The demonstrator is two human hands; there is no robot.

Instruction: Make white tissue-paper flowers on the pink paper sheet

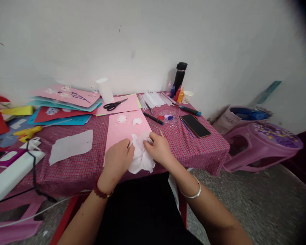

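Observation:
A crumpled white tissue (142, 160) is pinched between both my hands near the table's front edge. My left hand (119, 154) grips its left side, and my right hand (158, 147) holds its upper right side. Beneath the hands lies a pink sheet of paper (113, 131), with two small white tissue clumps (121, 119) stuck or resting on its upper part. A flat white tissue piece (71, 145) lies to the left of my left hand. A thin wooden stick (161, 132) is just beyond my right hand.
Black scissors (114, 104) rest on stacked paper behind. A black pen (153, 118), paint palette (168, 117), phone (195, 125) and paint bottles (180, 95) occupy the right side. Finished-looking cards (66, 95), a yellow glue gun (28, 132) and a white power strip (15, 175) are left.

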